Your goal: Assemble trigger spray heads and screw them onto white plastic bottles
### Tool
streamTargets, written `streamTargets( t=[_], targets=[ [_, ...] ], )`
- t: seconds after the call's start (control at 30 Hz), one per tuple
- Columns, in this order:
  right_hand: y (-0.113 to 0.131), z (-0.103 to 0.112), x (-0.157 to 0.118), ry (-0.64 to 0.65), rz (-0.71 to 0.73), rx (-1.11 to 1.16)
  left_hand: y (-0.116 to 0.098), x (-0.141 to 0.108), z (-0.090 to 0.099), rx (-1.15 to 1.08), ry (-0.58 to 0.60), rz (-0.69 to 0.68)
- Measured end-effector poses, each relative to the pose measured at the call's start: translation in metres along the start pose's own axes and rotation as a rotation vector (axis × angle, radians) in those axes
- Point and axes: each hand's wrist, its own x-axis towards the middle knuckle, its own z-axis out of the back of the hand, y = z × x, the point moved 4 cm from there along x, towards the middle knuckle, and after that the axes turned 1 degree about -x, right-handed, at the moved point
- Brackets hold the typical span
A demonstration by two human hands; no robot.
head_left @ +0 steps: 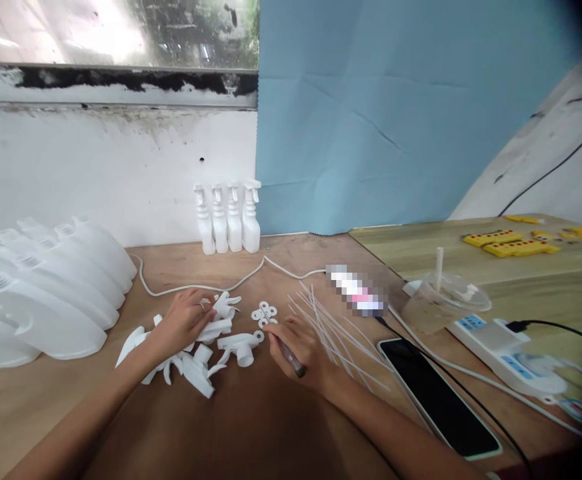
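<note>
My left hand (189,319) rests on a pile of white spray-nozzle parts (198,370), and whether its bent fingers grip one of them is hidden. My right hand (298,347) is closed around a slim pen-like tool (292,359) with a dark end. The tool's far tip points at a small cluster of flat white rings (263,313) on the table. Between the hands lies a single white nozzle head (243,348), with a ring at its right end. Thin white tubes (328,327) are spread beyond my right hand.
Large white bottles (55,293) lie at the left. Four assembled spray bottles (228,220) stand by the wall. Toward the right are a phone (438,393), a pixelated device (357,291), a plastic cup (445,297), a power strip (508,357), cables and yellow pieces (521,247).
</note>
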Motion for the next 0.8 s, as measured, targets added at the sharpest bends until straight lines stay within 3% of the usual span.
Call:
streamTargets(
  t=[0.13,0.27,0.37,0.6,0.8],
  targets=[
    [-0.001,-0.002,-0.001,0.014,-0.001,-0.011,0.003,-0.002,0.005,0.070,-0.015,0.015],
    [-0.001,-0.004,-0.002,0.038,0.005,-0.016,-0.007,-0.004,0.009,0.042,0.050,-0.095],
    [0.000,-0.004,-0.001,0.035,-0.011,-0.012,-0.006,-0.004,0.006,0.054,0.035,-0.128],
    [-0.007,-0.008,-0.002,0.052,-0.176,0.044,0.011,-0.002,-0.010,0.089,-0.023,-0.036],
    [-0.011,-0.012,-0.004,0.085,-0.196,0.057,-0.010,0.013,-0.012,0.171,-0.039,-0.073]
  ],
)
